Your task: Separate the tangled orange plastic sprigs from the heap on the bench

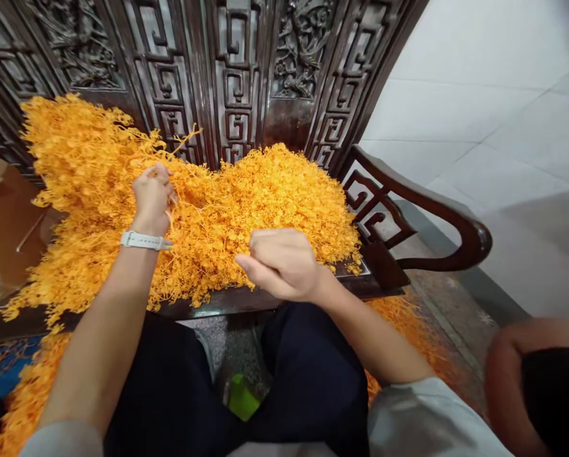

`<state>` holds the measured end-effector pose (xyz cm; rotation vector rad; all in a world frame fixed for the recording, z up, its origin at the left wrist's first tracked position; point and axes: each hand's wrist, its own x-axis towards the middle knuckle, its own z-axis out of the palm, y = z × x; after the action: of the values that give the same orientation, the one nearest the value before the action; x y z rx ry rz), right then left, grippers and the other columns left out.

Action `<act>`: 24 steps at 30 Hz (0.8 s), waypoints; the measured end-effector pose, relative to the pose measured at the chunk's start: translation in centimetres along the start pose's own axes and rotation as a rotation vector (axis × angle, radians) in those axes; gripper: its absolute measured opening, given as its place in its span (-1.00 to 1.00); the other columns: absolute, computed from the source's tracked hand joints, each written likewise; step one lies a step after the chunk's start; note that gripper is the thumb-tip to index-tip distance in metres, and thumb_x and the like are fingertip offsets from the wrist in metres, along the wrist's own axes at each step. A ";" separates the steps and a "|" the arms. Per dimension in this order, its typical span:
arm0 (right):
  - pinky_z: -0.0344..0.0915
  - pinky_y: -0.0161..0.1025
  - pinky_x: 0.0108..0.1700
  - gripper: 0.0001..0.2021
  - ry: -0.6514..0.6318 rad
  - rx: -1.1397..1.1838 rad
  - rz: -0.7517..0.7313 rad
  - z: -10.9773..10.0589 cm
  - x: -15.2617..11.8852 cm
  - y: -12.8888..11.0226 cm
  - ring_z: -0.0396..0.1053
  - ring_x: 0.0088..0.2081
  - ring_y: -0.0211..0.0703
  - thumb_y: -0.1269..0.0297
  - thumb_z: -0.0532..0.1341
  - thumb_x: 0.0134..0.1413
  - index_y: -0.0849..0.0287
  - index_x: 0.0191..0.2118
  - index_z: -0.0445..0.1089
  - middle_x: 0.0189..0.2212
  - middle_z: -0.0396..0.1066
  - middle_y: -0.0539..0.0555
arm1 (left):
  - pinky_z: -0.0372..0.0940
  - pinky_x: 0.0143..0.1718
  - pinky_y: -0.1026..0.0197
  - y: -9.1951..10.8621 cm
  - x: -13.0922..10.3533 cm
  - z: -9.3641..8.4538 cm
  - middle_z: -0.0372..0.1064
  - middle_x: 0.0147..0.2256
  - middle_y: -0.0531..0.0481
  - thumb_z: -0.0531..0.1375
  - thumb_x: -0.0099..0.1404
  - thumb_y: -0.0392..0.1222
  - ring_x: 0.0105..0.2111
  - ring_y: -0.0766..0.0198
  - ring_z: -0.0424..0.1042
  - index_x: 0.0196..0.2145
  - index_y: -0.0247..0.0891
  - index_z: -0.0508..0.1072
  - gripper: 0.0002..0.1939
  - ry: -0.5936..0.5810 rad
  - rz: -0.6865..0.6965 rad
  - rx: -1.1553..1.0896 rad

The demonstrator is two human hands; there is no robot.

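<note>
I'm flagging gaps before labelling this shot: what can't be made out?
All in the head view:
- Palm of the right hand: hidden by the hand itself.
- Whether the left hand grips a stem: its own back blocks that.
- Most of the bench seat: covered by yellow sprigs.
- Green item: unclear, partly blocked by trouser legs.
- Brown box: cut off by the left edge.

Dark carved bench (384,266) (fretwork back (237,82)), white tiled wall (455,108), grey floor (231,343)

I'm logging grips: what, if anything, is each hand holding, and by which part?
The left hand seems to pinch orange sprigs by their stems, the grip partly hidden. Whether the curled right hand holds anything cannot be told.
</note>
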<state>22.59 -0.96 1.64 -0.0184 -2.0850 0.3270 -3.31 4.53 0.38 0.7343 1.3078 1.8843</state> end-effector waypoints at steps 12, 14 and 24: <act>0.47 0.05 0.03 -0.12 0.040 0.249 0.969 -2.0 -2.6 8.6 0.48 -0.06 0.05 -0.57 -0.03 0.25 0.14 0.17 0.50 -0.06 0.51 0.27 | 0.60 -0.10 0.22 1.2 -5.3 1.8 0.67 -0.19 -0.12 0.18 0.55 -0.09 -0.27 0.24 0.68 -0.24 -0.26 0.56 -0.75 -0.437 -0.287 -0.287; 0.44 -0.08 -0.16 -0.13 -0.028 0.547 1.007 -1.5 -2.1 7.6 0.46 -0.24 -0.07 -0.57 -0.08 0.28 0.15 0.03 0.57 -0.25 0.51 0.19 | 0.59 0.02 0.18 0.9 -6.0 2.6 0.68 -0.08 -0.16 0.17 0.55 -0.11 -0.15 0.19 0.70 -0.22 -0.27 0.56 -0.76 -0.477 -0.287 -0.270; 0.33 -0.19 -0.21 -0.56 0.204 1.039 1.043 -2.2 -1.9 6.9 0.35 -0.26 -0.17 -0.24 0.32 0.25 0.09 -0.24 0.53 -0.24 0.49 0.10 | 0.49 0.27 0.12 0.7 -5.9 2.6 0.63 0.11 -0.19 0.14 0.53 -0.21 0.17 0.12 0.61 -0.21 -0.26 0.55 -0.80 -0.487 -0.232 -0.278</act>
<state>24.61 5.87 -0.51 -0.4930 -1.3258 1.8852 1.94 0.93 1.57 0.7917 0.7699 1.5325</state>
